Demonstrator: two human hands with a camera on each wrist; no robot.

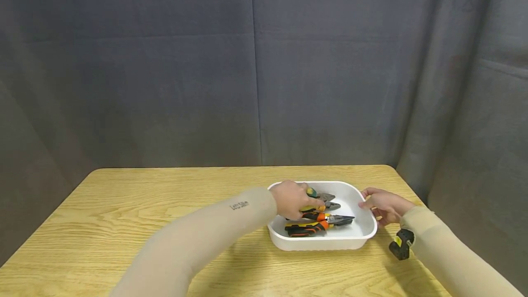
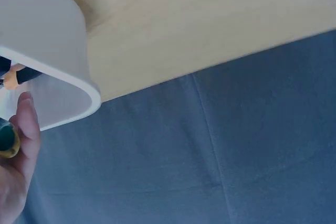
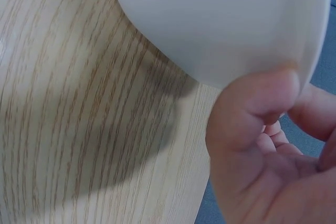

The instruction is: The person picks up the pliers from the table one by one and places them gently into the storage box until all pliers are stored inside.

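Note:
A white plastic tray (image 1: pixel 321 244) stands on the table with several pliers lying in it, jaws toward the right. My left hand (image 1: pixel 290 199) reaches in over its left side and grips pliers with a green and yellow handle (image 2: pixel 7 139); the index finger points right across the handles. Closest to me in the tray are pliers with orange, black and yellow handles (image 1: pixel 307 229). At the tray's right end, my right hand (image 1: pixel 385 204) pinches the rim (image 3: pixel 315 51) between thumb and fingers. Some handles are hidden under my left hand.
The wood-grained table (image 1: pixel 144 200) extends far to the left of the tray. Grey curtains (image 1: pixel 173 81) hang behind the table and along its sides. A small black device (image 1: pixel 401 244) is strapped to my right wrist.

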